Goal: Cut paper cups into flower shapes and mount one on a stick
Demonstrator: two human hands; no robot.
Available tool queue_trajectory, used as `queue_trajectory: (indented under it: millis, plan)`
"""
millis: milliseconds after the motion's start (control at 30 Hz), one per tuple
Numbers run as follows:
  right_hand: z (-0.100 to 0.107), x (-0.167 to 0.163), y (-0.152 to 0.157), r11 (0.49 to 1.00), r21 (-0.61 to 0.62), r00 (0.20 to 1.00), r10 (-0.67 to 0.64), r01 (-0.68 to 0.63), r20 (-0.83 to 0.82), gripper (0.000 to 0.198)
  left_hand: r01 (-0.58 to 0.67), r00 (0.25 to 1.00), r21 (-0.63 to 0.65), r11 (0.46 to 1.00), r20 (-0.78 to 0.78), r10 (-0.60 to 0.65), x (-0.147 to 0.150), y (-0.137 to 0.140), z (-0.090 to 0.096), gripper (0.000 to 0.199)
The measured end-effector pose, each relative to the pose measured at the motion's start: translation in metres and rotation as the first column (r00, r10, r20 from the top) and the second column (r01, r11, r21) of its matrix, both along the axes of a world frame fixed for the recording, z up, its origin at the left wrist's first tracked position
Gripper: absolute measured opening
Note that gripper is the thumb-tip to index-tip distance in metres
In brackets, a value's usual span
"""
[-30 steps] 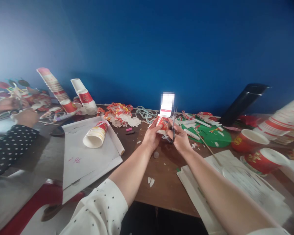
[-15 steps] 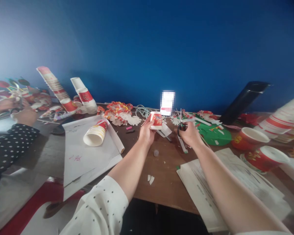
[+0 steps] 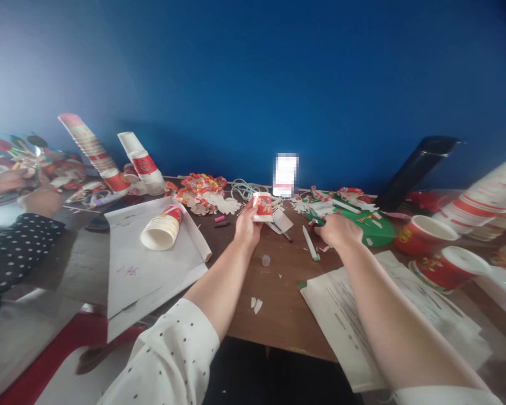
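My left hand (image 3: 248,225) is closed around a red-and-white paper cup (image 3: 262,207), held above the middle of the table. My right hand (image 3: 339,230) is low at the near left edge of a green sheet (image 3: 379,232), fingers curled at the handles of scissors (image 3: 315,218). Their blades point left and lie low among paper scraps; the fingers partly hide the handles. Just left of that hand lies a white marker (image 3: 310,243) with a green end. A black pen (image 3: 283,232) rests below the cup.
A lit phone (image 3: 285,174) leans by the blue wall. Cut paper pieces (image 3: 202,194) are heaped left of it. Nested cups (image 3: 162,228) lie on white paper (image 3: 124,281). Further right stand a black flask (image 3: 417,171) and red cups (image 3: 425,235). Another person's hands (image 3: 37,191) work far left.
My right hand has lowered the scissors from upright to nearly flat beside the green sheet. The cup stays in my left hand, and the whole view has shifted slightly.
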State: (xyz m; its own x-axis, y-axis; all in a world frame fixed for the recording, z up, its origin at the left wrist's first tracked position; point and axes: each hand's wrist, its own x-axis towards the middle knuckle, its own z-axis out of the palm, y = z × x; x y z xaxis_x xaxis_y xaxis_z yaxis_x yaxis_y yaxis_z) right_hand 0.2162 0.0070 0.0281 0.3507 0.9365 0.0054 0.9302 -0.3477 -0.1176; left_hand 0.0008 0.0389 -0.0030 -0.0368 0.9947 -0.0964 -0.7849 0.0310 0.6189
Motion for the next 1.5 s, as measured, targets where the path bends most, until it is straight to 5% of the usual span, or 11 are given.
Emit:
queue_trajectory:
  millis: [100,300,400,533,667,867,1200,1300,1400,1500]
  plan:
    - [-0.004,-0.002,0.001,0.997,-0.047,0.998,0.059,-0.061,-0.038,0.044,0.0,1.0,-0.004,1.0,-0.003,0.0,0.0,0.0,0.0,0.041]
    - [-0.003,-0.006,-0.001,1.0,0.0,0.995,-0.023,0.024,0.098,0.035,0.003,1.0,0.008,1.0,-0.002,-0.003,0.0,0.001,-0.002,0.041]
    - [0.001,-0.013,-0.006,0.991,0.128,0.985,0.001,-0.023,0.171,0.03,0.001,1.0,-0.006,1.0,-0.001,-0.001,0.0,0.001,-0.001,0.041]
    - [-0.005,-0.037,-0.012,0.933,0.33,0.986,0.166,-0.145,-0.033,0.048,0.004,1.0,-0.026,1.0,0.013,-0.004,0.002,0.001,0.0,0.041]
    - [-0.02,-0.067,-0.013,0.94,0.214,0.946,0.298,-0.267,-0.128,0.074,-0.001,1.0,-0.027,1.0,0.017,0.002,0.003,0.001,-0.001,0.04]
    - [-0.028,-0.076,-0.005,0.939,0.174,0.941,0.318,-0.296,-0.114,0.064,-0.002,1.0,-0.039,0.999,0.019,0.002,0.003,0.002,-0.003,0.039]
    - [-0.02,-0.023,0.009,0.975,0.214,0.998,-0.049,0.053,-0.024,0.058,0.012,0.998,-0.077,0.997,-0.055,-0.016,0.005,0.0,-0.002,0.04]
    - [-0.015,-0.028,0.004,0.914,0.404,0.995,0.022,0.017,-0.093,0.061,0.108,0.992,0.016,0.994,-0.061,-0.107,0.007,-0.005,0.0,0.043]
    - [-0.012,-0.042,0.0,0.843,0.535,0.944,0.213,-0.047,-0.253,0.042,0.216,0.976,0.096,0.972,-0.059,-0.211,0.008,-0.009,0.002,0.048]
    - [-0.012,-0.054,-0.003,0.915,0.398,0.775,0.294,-0.061,-0.559,0.042,0.251,0.967,0.137,0.958,-0.068,-0.244,0.008,-0.012,0.003,0.053]
